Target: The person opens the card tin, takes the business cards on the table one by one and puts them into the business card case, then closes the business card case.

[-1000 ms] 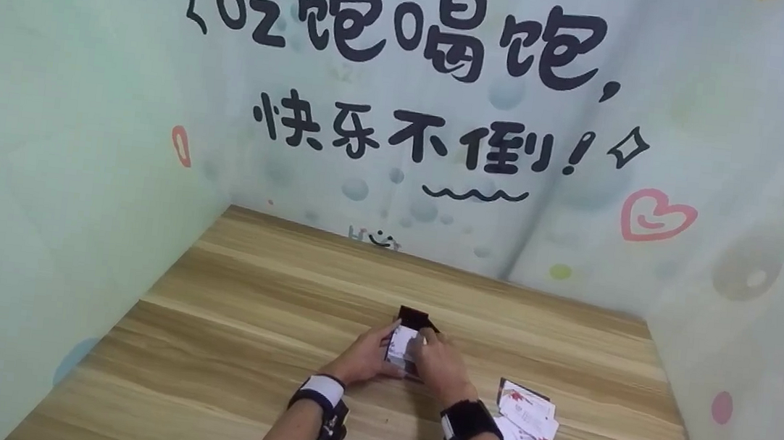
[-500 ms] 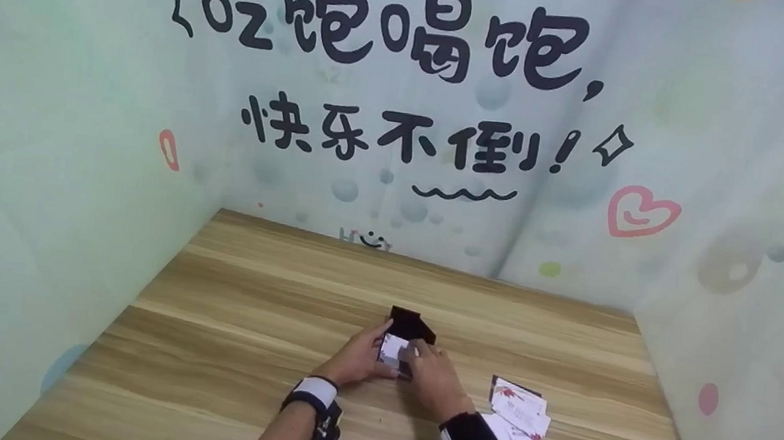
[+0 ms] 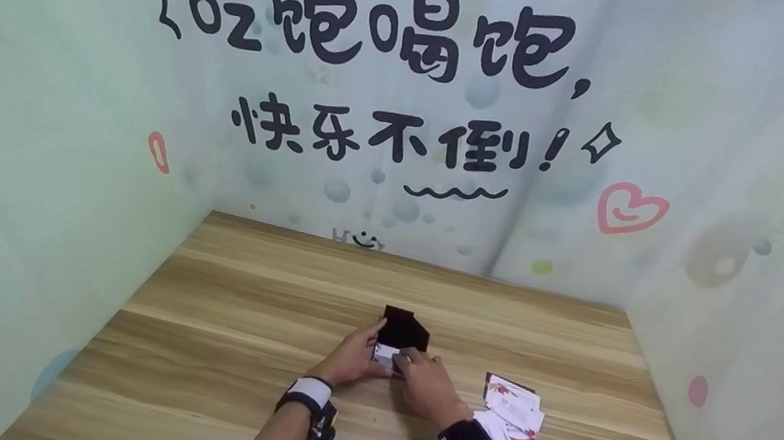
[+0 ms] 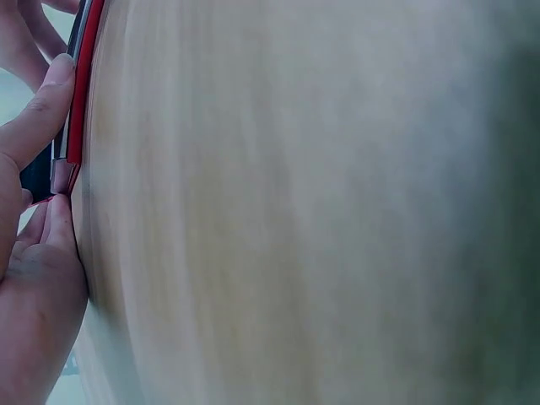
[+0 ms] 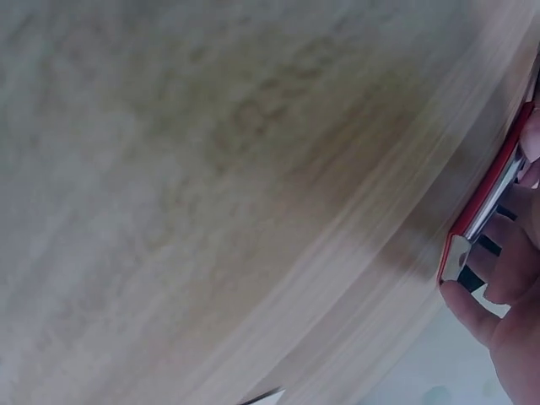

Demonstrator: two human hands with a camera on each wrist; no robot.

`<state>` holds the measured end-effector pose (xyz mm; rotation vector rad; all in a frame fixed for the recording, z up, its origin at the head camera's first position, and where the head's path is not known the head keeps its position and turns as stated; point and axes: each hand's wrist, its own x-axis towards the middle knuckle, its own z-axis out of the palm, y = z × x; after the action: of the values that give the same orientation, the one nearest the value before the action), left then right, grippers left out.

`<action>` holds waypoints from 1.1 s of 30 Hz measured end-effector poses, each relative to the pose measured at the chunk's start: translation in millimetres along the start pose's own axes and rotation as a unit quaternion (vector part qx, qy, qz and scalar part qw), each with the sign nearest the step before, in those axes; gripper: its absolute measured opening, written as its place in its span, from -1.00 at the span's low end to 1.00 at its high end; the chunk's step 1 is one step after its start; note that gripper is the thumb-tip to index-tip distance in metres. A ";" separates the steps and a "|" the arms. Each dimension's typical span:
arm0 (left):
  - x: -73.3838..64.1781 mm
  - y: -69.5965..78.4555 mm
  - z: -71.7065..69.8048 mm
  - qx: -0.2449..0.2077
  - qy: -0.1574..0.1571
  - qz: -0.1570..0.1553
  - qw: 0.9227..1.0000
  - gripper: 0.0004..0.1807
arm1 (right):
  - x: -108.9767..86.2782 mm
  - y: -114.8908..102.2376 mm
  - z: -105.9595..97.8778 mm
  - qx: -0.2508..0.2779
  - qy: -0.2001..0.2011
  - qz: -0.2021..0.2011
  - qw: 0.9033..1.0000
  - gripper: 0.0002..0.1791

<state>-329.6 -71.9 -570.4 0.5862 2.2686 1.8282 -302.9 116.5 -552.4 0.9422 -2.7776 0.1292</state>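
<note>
A business card case (image 3: 404, 329) stands with its black lid raised in the head view, at mid-table. Its red outer shell (image 4: 82, 101) and metal edge show in the left wrist view. My left hand (image 3: 350, 358) grips the case along its left side, thumb at the near edge. White cards (image 3: 386, 354) with a printed design lie in the case, partly covered by my right fingers. My right hand (image 3: 430, 384) bends over the case's near right part. In the right wrist view, its fingers curl round the case's red edge (image 5: 488, 187).
A loose fan of white and red business cards (image 3: 516, 412) lies on the wooden table (image 3: 247, 285), right of my right wrist. Printed cloth walls (image 3: 393, 205) rise behind and on both sides.
My right hand has drawn toward me over the case, and the white card surface has slid the same way, baring more black lining. The head view has shifted slightly.
</note>
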 end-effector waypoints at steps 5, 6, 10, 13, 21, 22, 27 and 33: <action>1.1 -1.4 0.2 0.010 0.007 0.002 1.000 0.11 | -1.3 -3.6 -1.0 -0.023 0.014 -0.004 1.000 -0.51; 1.2 -2.0 0.5 0.007 0.008 0.004 1.000 0.11 | -1.8 -4.2 -1.1 -0.025 0.019 -0.005 0.999 -0.51; 1.4 -3.1 1.9 -0.015 0.006 0.011 1.000 0.09 | -5.7 -5.5 -2.9 -0.019 0.036 -0.009 0.999 -0.55; 0.7 -3.2 2.3 -0.006 0.006 0.007 1.000 0.10 | -11.9 -4.8 -4.9 0.001 0.048 -0.004 0.999 -0.57; -2.3 -4.5 -2.4 0.014 0.021 -0.006 1.000 0.13 | -25.3 9.2 -8.4 0.041 0.103 0.014 0.994 -0.55; -2.6 -4.1 -2.5 0.017 0.021 -0.007 1.000 0.13 | -27.0 12.3 -8.8 0.039 0.115 0.008 0.993 -0.55; -2.4 -1.4 -1.2 0.032 0.020 -0.009 0.999 0.13 | -40.4 29.9 -13.1 0.025 0.158 -0.011 0.987 -0.64; -0.6 -1.4 1.3 0.015 0.011 -0.004 1.000 0.13 | -68.7 58.2 -17.5 0.037 0.140 0.025 0.989 -0.50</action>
<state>-328.9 -71.2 -572.1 0.5632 2.3119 1.8086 -282.2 205.8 -551.5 0.8025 -2.5521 0.3455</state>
